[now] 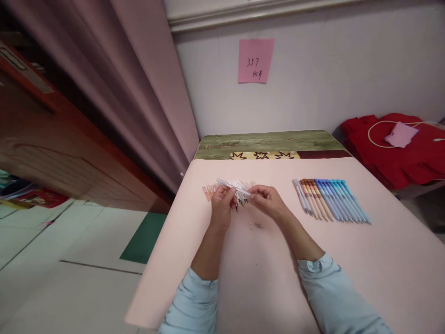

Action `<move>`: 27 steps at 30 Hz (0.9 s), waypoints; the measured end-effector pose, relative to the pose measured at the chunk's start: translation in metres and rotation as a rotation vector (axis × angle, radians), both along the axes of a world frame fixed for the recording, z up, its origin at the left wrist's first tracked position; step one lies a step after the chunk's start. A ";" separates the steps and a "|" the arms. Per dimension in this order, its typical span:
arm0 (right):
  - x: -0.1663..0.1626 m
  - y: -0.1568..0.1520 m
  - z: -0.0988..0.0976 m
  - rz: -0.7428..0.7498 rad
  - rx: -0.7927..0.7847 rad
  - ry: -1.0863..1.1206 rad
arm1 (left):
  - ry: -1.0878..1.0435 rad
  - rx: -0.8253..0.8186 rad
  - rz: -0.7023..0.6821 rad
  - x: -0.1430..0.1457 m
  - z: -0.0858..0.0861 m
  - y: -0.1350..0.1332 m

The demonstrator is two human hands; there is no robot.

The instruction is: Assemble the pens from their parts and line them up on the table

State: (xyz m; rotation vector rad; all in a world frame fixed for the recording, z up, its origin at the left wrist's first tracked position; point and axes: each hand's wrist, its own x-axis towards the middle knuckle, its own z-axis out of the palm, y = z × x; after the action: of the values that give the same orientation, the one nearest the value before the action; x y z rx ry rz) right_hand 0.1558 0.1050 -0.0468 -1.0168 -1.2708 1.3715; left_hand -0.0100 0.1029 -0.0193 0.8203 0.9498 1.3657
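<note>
**Both hands on one clear pen barrel, above a small parts heap**

Nearest the camera: two pale blue fabric sleeves [194, 301], pushed up off the forearms, presumably to keep the cuffs clear of small parts.

Left hand [221, 204]: fingers curled in, closed on the near end of a slim clear plastic pen barrel [232, 186]. Right hand [266, 200]: thumb and fingertips pinched together at the barrel's other end. Whether they grip the barrel itself or a small piece at its tip cannot be told; too small. The barrel runs slantwise between the hands, raised just off the surface, held at both ends, which would steady it for fine work.

Directly behind and under the hands: a loose heap of pale pink and white pen parts [217, 188], dark tips pointing toward the camera. Within easy fingertip reach.

Just in front of the hands, lying free: a couple of tiny grey bits [256, 225], kind not discernible.

Well to the right of the hands: a neat row of pens laid side by side [330, 199], sorted by colour, white, then orange-brown, then blue. They lie parallel and touching, apart from the heap, so the two groups do not mix.

All rests on a pale pink table cover [347, 260].

On the wall behind: a pink paper note [255, 60] with handwriting.
</note>
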 end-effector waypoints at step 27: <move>-0.016 -0.001 0.001 -0.085 0.015 0.100 | -0.181 -0.105 0.014 -0.005 0.000 0.003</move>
State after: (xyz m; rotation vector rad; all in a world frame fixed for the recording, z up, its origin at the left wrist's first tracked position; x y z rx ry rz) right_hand 0.1399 0.1035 -0.0458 -0.9691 -1.1499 1.3296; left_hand -0.0146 0.1059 -0.0198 0.6011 0.8789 1.3656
